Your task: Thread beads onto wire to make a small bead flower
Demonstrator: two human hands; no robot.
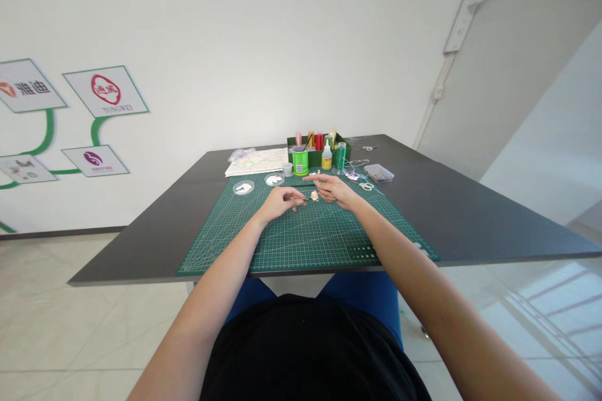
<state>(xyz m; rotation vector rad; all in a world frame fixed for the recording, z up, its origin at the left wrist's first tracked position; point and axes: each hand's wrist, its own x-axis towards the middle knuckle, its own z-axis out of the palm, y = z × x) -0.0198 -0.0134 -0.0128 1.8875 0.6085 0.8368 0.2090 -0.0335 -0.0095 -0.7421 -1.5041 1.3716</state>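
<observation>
Dark worktop, green mat; left hand clamped on a pale flower; right hand (forefinger outstretched), grip I cannot tell.

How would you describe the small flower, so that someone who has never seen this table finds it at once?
On the dark table lies a green gridded mat. Over it, the left hand holds a thin green stem ending in a small flower. Unlike the white pieces in round dishes, it is pale peach and stemmed.
</observation>
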